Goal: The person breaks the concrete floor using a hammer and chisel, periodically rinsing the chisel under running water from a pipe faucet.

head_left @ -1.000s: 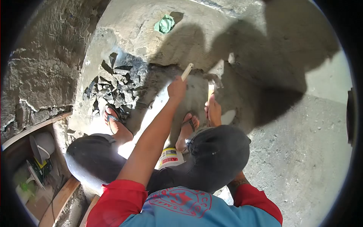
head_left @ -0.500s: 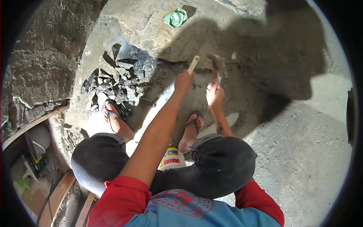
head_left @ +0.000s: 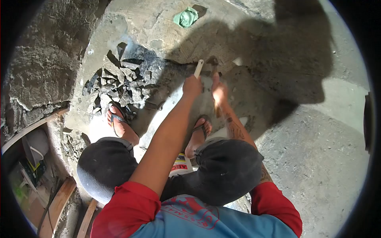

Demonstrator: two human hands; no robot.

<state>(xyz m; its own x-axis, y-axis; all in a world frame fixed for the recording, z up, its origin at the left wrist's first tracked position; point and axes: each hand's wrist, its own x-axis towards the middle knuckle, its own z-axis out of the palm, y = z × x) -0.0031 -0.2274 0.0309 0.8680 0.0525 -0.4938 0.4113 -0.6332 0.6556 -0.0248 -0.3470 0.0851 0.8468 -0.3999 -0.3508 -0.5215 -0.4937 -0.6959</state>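
My left hand (head_left: pixel 192 87) is wrapped round a pale, flat bar (head_left: pixel 199 68), whose top end has a small hole and sticks up out of the fist. Just to its right, my right hand (head_left: pixel 219 93) is closed on the handle of a hammer (head_left: pixel 216 110). The hammer's dark head lies in shadow near the broken edge of the concrete, close to the bar. Whether the head touches the bar or the concrete cannot be told. The lower end of the bar is hidden by my left hand.
Broken grey chunks (head_left: pixel 126 85) lie in a pile beside my left foot. A crumpled green thing (head_left: pixel 185 18) rests on the concrete further up. A labelled bucket (head_left: pixel 181 164) stands between my legs. At the lower left are wooden boards (head_left: pixel 58 206) and a white container (head_left: pixel 37 146).
The hammer and my right hand rose and shifted right, then swung back left towards the bar. My left hand still grips the bar. The view has shifted slightly.
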